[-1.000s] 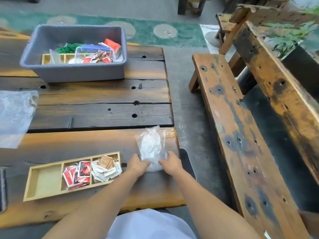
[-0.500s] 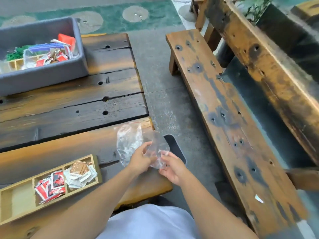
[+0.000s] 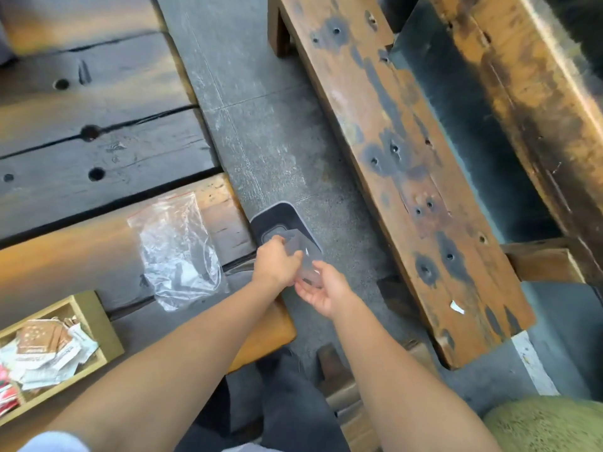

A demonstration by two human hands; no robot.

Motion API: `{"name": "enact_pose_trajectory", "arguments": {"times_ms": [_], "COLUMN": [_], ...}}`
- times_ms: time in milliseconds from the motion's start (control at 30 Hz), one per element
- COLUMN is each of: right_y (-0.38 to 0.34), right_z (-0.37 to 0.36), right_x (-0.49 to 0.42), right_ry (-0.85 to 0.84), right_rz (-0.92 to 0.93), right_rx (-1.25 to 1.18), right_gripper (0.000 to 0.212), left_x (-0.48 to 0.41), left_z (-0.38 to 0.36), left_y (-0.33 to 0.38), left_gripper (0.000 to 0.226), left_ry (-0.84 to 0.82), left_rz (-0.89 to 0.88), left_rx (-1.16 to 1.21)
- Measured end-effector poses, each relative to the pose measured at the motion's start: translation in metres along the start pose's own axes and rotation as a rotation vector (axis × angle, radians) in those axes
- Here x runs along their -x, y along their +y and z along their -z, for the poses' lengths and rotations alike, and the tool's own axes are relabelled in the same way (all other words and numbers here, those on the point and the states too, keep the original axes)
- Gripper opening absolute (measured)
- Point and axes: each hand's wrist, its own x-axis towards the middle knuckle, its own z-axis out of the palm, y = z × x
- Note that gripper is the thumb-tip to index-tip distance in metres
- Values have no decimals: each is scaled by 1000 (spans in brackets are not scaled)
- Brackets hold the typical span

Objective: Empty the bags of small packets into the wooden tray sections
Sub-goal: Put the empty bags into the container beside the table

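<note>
From my head camera, my left hand (image 3: 276,262) and right hand (image 3: 321,290) both pinch a small clear plastic bag (image 3: 301,254) out past the table edge, above a dark bin (image 3: 284,220) on the floor. An empty clear bag (image 3: 177,249) lies flat on the wooden table (image 3: 81,243), just left of my hands. The wooden tray (image 3: 98,324) sits at the lower left, its end section holding white and brown packets (image 3: 49,349)
</note>
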Motion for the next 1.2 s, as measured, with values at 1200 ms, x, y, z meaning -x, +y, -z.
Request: {"name": "enact_pose_trajectory", "arguments": {"times_ms": [1200], "right_y": [53], "right_z": [-118], "right_x": [54], "right_ry": [-183], "right_rz": [245], "right_rx": [624], "right_gripper": [21], "left_x": [55], "left_z": [133], "left_y": [-64], "left_gripper": [52], "left_ry": [242], "left_rz": [376], "left_rx": [258]}}
